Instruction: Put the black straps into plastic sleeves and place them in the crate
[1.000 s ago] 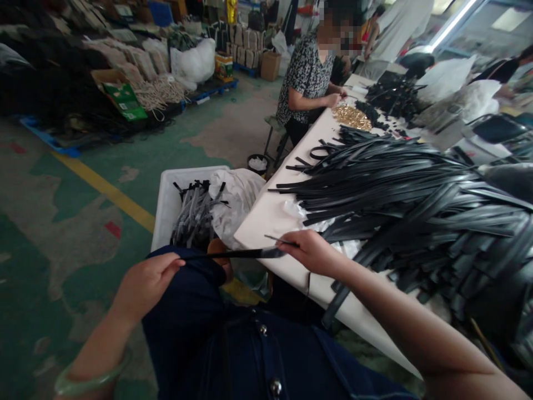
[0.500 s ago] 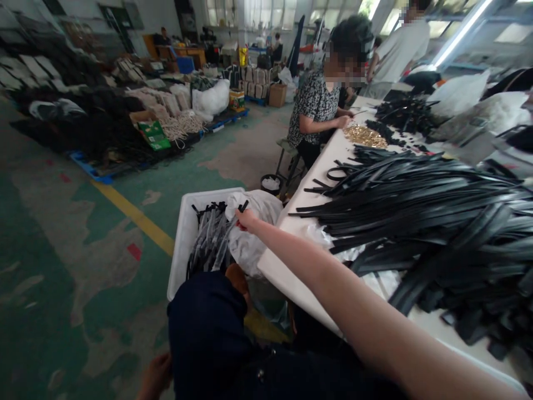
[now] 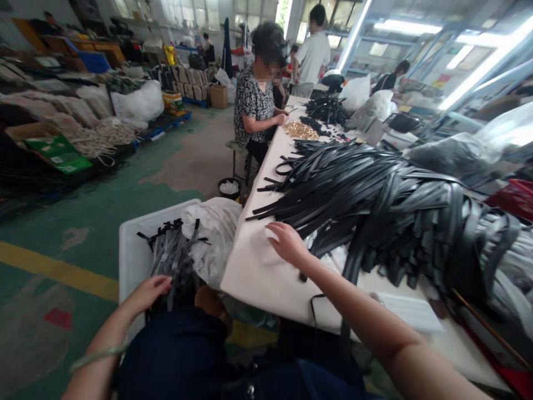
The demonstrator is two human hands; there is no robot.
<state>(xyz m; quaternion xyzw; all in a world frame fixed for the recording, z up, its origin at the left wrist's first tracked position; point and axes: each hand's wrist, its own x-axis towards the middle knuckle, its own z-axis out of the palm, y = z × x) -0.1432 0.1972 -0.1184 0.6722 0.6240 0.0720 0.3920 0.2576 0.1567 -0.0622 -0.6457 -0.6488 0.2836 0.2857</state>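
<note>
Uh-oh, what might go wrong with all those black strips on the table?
The black strips lie across one another, so tugging one might drag others along. Some ends reach near the edge of the table, so a bump from the right hand close by might shift a few off.

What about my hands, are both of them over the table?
No, only the right hand is over the white table; the left hand is beyond its edge, near the white bin.

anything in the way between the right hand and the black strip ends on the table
Nothing visible stands between the right hand and the nearest ends of the black strips. Crumpled pale plastic lies beside the wrist, off that line.
</note>
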